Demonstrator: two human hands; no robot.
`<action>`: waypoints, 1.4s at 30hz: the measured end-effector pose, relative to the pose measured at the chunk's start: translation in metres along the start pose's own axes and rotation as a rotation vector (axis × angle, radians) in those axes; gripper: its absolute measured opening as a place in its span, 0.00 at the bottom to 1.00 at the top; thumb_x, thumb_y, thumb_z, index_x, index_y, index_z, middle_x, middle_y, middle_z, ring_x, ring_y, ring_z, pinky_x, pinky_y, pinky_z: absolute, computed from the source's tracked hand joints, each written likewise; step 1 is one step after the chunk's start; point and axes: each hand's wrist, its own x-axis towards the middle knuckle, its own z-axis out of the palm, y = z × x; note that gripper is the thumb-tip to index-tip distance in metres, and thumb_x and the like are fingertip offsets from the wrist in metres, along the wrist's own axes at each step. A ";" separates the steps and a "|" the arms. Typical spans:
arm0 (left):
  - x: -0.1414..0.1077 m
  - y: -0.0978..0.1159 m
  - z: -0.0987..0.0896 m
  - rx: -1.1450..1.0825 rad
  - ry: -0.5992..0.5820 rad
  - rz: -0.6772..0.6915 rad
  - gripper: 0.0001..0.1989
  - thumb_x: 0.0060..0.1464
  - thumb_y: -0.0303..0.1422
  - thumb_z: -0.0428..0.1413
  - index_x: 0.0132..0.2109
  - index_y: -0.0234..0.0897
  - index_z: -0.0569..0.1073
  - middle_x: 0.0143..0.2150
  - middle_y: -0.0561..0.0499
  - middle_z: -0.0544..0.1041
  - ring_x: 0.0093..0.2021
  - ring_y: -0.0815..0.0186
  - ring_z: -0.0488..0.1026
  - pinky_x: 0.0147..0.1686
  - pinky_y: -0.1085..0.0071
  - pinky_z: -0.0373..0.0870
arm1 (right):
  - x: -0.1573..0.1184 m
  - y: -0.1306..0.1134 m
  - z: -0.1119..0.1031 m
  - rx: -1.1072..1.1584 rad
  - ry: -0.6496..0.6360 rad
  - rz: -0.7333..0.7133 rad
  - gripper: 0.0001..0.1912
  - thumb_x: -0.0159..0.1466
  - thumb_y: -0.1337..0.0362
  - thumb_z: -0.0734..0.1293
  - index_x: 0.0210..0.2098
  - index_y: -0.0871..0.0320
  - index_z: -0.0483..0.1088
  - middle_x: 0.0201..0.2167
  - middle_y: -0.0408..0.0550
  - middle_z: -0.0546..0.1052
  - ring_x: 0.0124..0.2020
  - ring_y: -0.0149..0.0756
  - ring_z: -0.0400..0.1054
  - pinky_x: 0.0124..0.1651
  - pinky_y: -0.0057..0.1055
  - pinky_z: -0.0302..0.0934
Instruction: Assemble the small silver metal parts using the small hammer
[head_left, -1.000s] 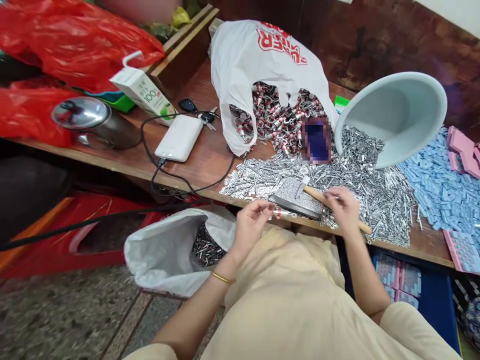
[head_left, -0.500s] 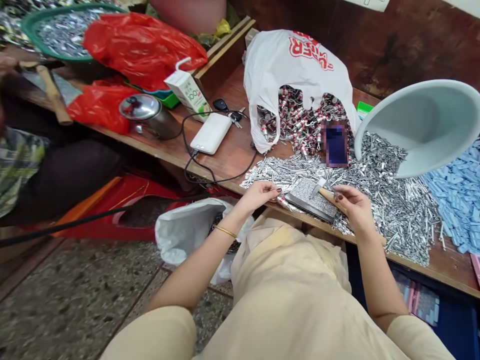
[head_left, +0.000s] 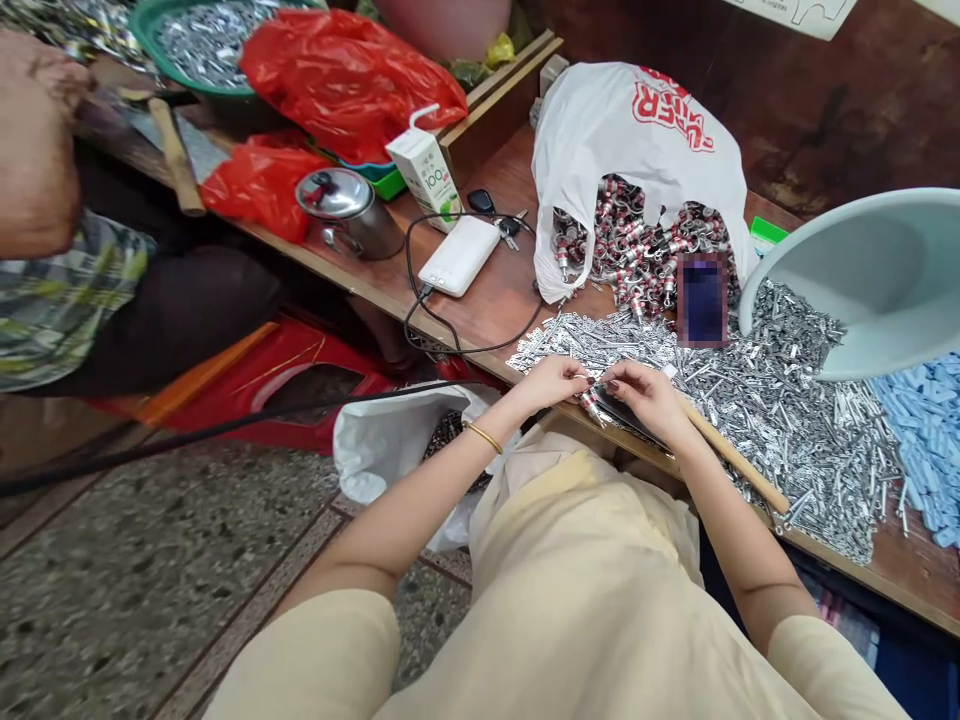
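My left hand (head_left: 553, 384) is closed in a pinch over the table's front edge. From its fingertips hangs a small red-and-silver keychain piece (head_left: 592, 404). My right hand (head_left: 646, 396) has its thumb and fingers pinched together right beside the left fingertips; whatever it holds is too small to make out. Under the right hand a dark metal block (head_left: 630, 414) shows in part. A hammer lies just right of that hand, its wooden handle (head_left: 739, 460) slanting toward the table edge. Loose silver metal parts (head_left: 795, 420) spread around the block and hammer.
Behind the hands, a white plastic bag (head_left: 637, 120) spills red-and-silver pieces, with a phone (head_left: 703, 300) on them. A tipped grey basin (head_left: 862, 260) and light-blue pieces (head_left: 922, 430) are rightward. Leftward are a power bank (head_left: 460, 257), metal mug (head_left: 349, 215) and another person's arm (head_left: 34, 150).
My right hand has moved left from the hammer handle to meet my left hand's fingertips. The hammer is left lying on the parts. Another person's arm has come into view at left.
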 end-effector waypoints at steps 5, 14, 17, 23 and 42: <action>0.005 0.001 -0.003 0.069 -0.006 0.033 0.08 0.46 0.35 0.60 0.26 0.34 0.75 0.22 0.55 0.72 0.26 0.69 0.68 0.27 0.76 0.63 | 0.006 -0.016 -0.006 -0.388 -0.183 -0.164 0.14 0.64 0.75 0.63 0.39 0.55 0.78 0.38 0.49 0.80 0.41 0.38 0.72 0.48 0.36 0.64; 0.007 0.005 -0.003 0.099 -0.034 0.048 0.10 0.45 0.37 0.59 0.23 0.34 0.73 0.20 0.55 0.70 0.24 0.70 0.65 0.25 0.75 0.60 | 0.023 -0.026 0.001 -0.753 -0.347 -0.246 0.13 0.65 0.78 0.61 0.35 0.58 0.74 0.36 0.52 0.76 0.42 0.41 0.67 0.45 0.34 0.59; 0.006 0.008 -0.003 0.103 -0.035 0.045 0.11 0.46 0.38 0.58 0.23 0.34 0.72 0.20 0.55 0.69 0.24 0.70 0.65 0.25 0.75 0.60 | 0.021 -0.025 0.003 -0.770 -0.306 -0.207 0.12 0.65 0.78 0.61 0.41 0.58 0.71 0.38 0.52 0.77 0.41 0.41 0.67 0.43 0.34 0.58; 0.007 0.012 -0.003 0.131 -0.023 0.039 0.07 0.43 0.32 0.55 0.22 0.34 0.72 0.18 0.55 0.66 0.23 0.70 0.63 0.24 0.75 0.58 | 0.022 -0.021 0.008 -0.798 -0.214 -0.077 0.07 0.64 0.74 0.65 0.40 0.57 0.69 0.38 0.51 0.78 0.40 0.42 0.69 0.41 0.32 0.56; 0.004 0.025 -0.005 0.160 -0.081 0.014 0.05 0.42 0.30 0.56 0.24 0.34 0.75 0.19 0.54 0.71 0.23 0.69 0.66 0.26 0.73 0.62 | 0.089 -0.056 0.009 -1.053 -0.560 0.185 0.28 0.49 0.68 0.80 0.48 0.61 0.71 0.44 0.59 0.81 0.42 0.50 0.77 0.35 0.32 0.61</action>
